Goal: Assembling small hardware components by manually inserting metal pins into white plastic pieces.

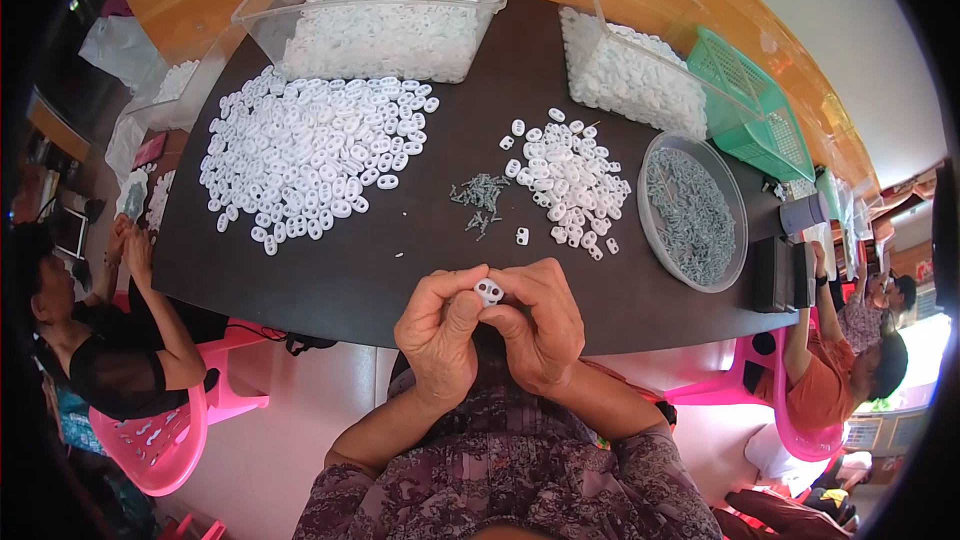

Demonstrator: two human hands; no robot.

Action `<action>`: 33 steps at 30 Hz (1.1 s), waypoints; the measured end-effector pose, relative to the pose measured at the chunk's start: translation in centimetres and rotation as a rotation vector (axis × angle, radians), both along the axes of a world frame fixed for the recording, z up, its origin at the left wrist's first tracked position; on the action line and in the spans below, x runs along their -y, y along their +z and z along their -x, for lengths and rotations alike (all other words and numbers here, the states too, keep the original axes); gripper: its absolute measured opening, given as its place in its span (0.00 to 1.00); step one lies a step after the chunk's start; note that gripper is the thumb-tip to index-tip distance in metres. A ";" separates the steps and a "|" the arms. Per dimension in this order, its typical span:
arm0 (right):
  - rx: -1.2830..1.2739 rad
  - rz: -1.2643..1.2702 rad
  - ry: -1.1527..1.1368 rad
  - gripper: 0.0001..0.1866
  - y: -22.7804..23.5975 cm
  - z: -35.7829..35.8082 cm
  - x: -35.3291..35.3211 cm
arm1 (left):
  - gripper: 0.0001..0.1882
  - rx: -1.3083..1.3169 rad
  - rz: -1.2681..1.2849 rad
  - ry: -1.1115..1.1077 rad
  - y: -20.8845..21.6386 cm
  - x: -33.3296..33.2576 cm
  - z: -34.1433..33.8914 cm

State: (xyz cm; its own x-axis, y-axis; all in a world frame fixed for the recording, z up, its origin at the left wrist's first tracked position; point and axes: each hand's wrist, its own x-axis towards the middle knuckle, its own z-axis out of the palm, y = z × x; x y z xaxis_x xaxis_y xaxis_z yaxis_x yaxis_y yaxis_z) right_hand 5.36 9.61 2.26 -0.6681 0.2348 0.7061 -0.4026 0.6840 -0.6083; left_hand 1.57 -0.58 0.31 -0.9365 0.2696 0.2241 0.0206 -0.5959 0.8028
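Observation:
Just off the table's near edge, a small white two-holed plastic piece [488, 291] is pinched between both my hands. My left hand [440, 325] has thumb and forefinger closed on its left side; my right hand [542, 325] grips its right side. Beyond them on the dark table lie a small heap of grey metal springs or screws [480, 198], too small to tell which, and a pile of white pieces [575, 180]. A larger pile of flat white two-holed oval pieces [310, 150] spreads at the left.
Clear bins of white pieces [390, 30] [640, 75] stand at the back. On the right are a round tub of grey metal parts [692, 210], a green basket [750, 105], a black box [782, 275] and a cup [803, 212]. People sit on pink chairs at both sides.

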 end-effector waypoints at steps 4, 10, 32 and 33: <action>-0.049 -0.055 -0.027 0.16 -0.1 -0.2 0.1 | 0.13 -0.061 0.033 0.036 -0.6 -0.2 -0.5; -0.103 -0.095 -0.032 0.14 -0.3 0.0 0.2 | 0.13 -0.131 0.039 0.086 -0.9 -0.7 -0.7; -0.041 -0.048 -0.051 0.12 1.3 -0.6 -3.2 | 0.15 -0.071 0.169 -0.048 1.0 -1.2 -0.7; -0.009 -0.059 -0.103 0.10 1.8 -0.8 -4.2 | 0.16 0.007 0.165 -0.133 1.4 -1.1 -0.6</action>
State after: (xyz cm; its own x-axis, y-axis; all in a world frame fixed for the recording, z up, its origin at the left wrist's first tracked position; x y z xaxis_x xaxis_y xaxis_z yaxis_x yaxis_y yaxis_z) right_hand 6.19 13.81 4.11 -0.6359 0.2598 0.7267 -0.3333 0.7568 -0.5623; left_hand 2.18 0.56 1.68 -0.8914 0.4238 0.1608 -0.0552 -0.4537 0.8895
